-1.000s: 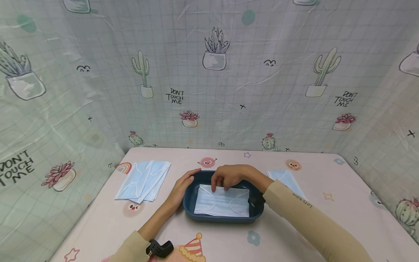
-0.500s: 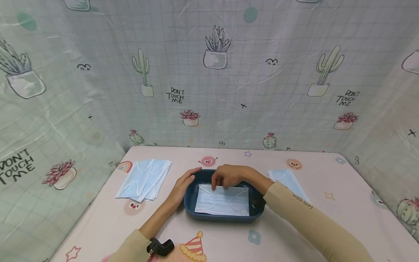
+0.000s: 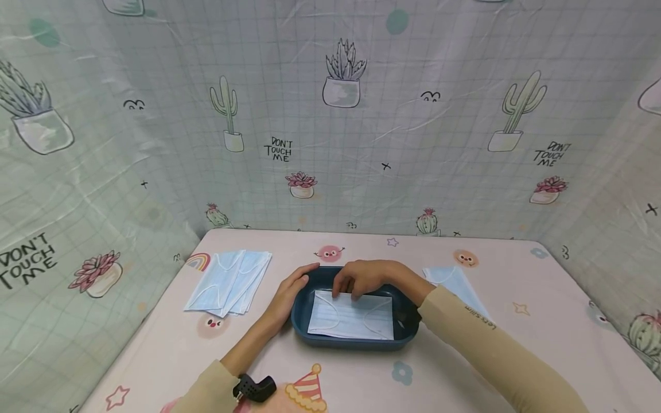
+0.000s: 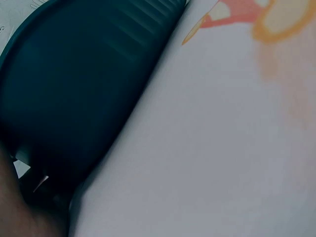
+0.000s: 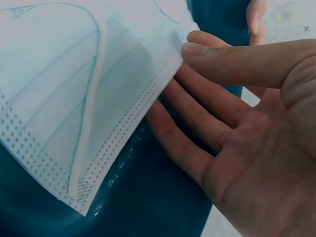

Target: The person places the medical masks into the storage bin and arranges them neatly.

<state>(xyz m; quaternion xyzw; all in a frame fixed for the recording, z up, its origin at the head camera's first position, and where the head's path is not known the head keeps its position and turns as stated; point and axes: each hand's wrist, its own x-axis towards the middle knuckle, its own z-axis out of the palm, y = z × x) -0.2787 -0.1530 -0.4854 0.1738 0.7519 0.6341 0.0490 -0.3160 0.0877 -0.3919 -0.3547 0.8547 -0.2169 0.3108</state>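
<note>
A dark blue plastic tub [image 3: 356, 345] stands mid-table with a pleated light-blue face mask [image 3: 351, 318] lying flat inside, ear loops showing; more mask edges seem layered under it. My right hand [image 3: 361, 277] reaches in from above and pinches the mask's far edge. In the right wrist view, the thumb [image 5: 232, 63] is over that edge and the fingers [image 5: 185, 145] go beneath it. My left hand [image 3: 284, 298] holds the tub's left end at the rim; in the left wrist view it shows only at the lower left corner, against the tub wall [image 4: 74, 98].
A fanned pile of face masks [image 3: 229, 282] lies on the table left of the tub. To the right, another mask [image 3: 457, 287] is partly covered by my right sleeve [image 3: 480, 338]. A patterned curtain [image 3: 330, 132] rises behind and beside the table.
Both hands keep their places at the tub and the mask. The whole head view has shifted very slightly; nothing has been picked up or let go.
</note>
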